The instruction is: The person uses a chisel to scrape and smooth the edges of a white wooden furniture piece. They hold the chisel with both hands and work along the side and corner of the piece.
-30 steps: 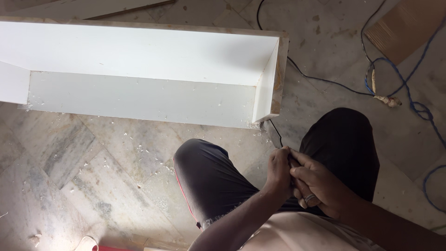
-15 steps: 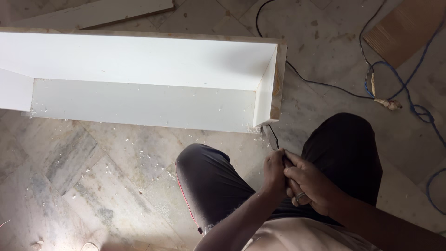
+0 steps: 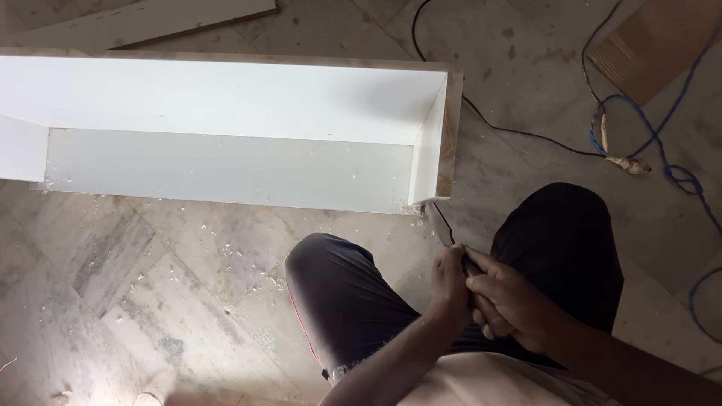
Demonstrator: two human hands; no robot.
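Note:
My left hand [image 3: 450, 284] and my right hand [image 3: 510, 301] are pressed together between my knees, both closed around a small dark object [image 3: 471, 268] that is mostly hidden by the fingers. What it is cannot be told. I am crouched on a stone floor, dark trousers [image 3: 342, 301] covering both knees. A long white open box of laminated board [image 3: 226, 98] lies on the floor in front of me, its right end panel [image 3: 430, 143] just above my hands.
A black cable [image 3: 519, 134] runs from the box's right end across the floor. A blue cable [image 3: 662, 143] loops at the right beside a brown board [image 3: 650, 46]. A loose white plank [image 3: 150, 19] lies behind the box. Wood chips litter the floor [image 3: 150, 256].
The view has shifted slightly, so the box sits a little lower in the picture. My hands stay clasped together between the knees, fingers working at the small object.

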